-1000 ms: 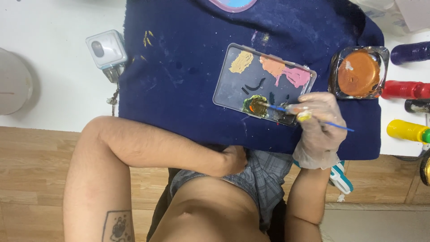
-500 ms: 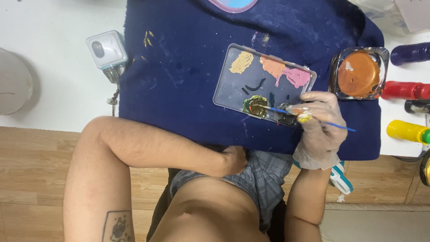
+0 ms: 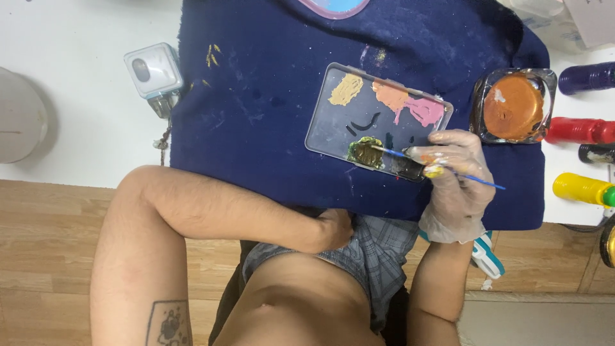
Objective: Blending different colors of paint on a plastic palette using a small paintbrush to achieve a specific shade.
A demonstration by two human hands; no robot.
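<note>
My right hand (image 3: 453, 186), in a clear glove smeared with paint, holds a thin blue paintbrush (image 3: 477, 179). The brush tip rests in a brown-green blob at the near edge of a rectangular clear palette (image 3: 333, 125). Tan, orange and pink paint patches lie along the palette's far side. The palette sits on a dark blue cloth (image 3: 269, 96) spread over the white table. My left hand (image 3: 336, 229) is bare, fingers curled in, resting against my lap below the cloth's edge and holding nothing that I can see.
A square glass dish of orange-brown water (image 3: 514, 106) stands right of the palette. Purple (image 3: 586, 78), red (image 3: 580, 130) and yellow (image 3: 580, 189) paint bottles lie at the right edge. A small white-blue cube device (image 3: 152, 70) sits left of the cloth; a grey round object (image 3: 19, 115) lies far left.
The brush tip has shifted slightly within the brown-green blob. My left arm has not moved.
</note>
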